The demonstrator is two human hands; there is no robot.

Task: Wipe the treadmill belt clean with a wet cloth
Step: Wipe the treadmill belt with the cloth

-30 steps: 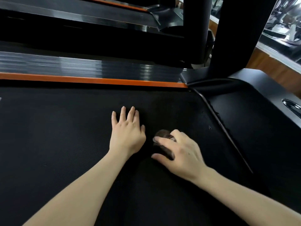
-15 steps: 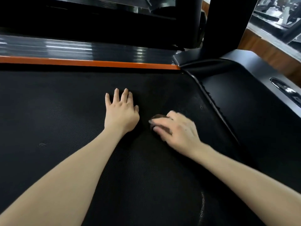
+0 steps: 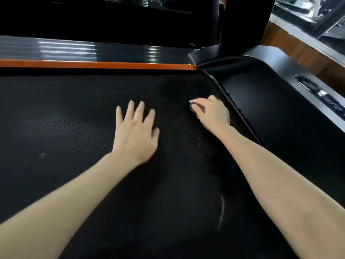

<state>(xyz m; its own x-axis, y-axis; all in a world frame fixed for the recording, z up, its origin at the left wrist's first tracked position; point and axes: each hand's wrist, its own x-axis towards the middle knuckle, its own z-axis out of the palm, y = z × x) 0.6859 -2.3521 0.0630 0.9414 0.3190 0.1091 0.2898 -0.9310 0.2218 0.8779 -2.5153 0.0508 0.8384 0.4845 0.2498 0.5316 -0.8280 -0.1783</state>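
One small dark cloth (image 3: 196,107) sits bunched on the belt (image 3: 71,113), gripped by the right hand (image 3: 212,116), fingers curled over it and pressing down, likely to scrub near the belt's edge; the cover (image 3: 276,101) lies at its 3 o'clock. At the cloth's 8 o'clock the left hand (image 3: 137,131) rests flat, fingers spread, apparently bracing the person's lean.

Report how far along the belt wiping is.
Done, it seems: glossy damp-looking streaks mark the black textured treadmill belt by the right forearm. In hand: the right hand holds a small dark brown wadded cloth on the belt near its right edge, while the left hand lies flat beside it. Left: the broad left stretch looks mostly matte, so it probably remains.
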